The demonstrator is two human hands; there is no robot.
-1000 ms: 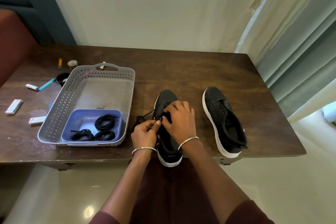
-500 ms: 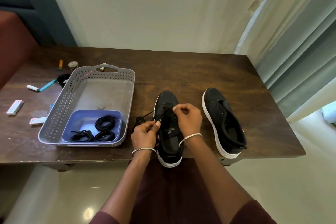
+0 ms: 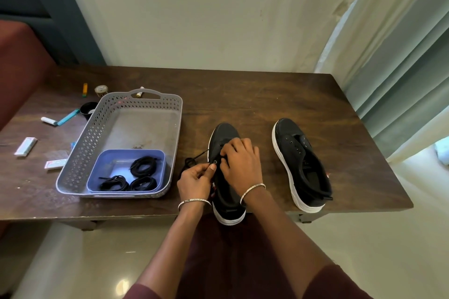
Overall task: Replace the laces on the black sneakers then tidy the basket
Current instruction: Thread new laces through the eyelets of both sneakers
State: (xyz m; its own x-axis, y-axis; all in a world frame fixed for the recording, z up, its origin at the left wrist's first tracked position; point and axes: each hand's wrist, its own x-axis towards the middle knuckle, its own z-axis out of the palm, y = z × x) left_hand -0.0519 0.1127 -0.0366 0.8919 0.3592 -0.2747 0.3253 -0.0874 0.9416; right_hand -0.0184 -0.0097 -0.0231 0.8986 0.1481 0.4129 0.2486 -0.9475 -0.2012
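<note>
Small clutter lies at far left on the wooden table, not in play. The grey basket holds a blue tray with three coiled laces; any sideways tug could nudge the basket, since it sits just beside the work. The loose lace trails slack on the table between the basket and the shoe, partly bunched, so it might knot or snag if pulled fast. The hands are close together over the shoe. The left hand pinches the lace end at an eyelet on the sneaker being laced; the tip is small and could slip, fray, or miss the hole. The right hand is curled on the upper and braces it; I can't tell exactly what the fingers hold. This shoe's heel overhangs the front edge, so a hard pull towards the person could drag it off. The unlaced sneaker waits to the right, its heel near the edge too. A skipped eyelet means redoing rows.
</note>
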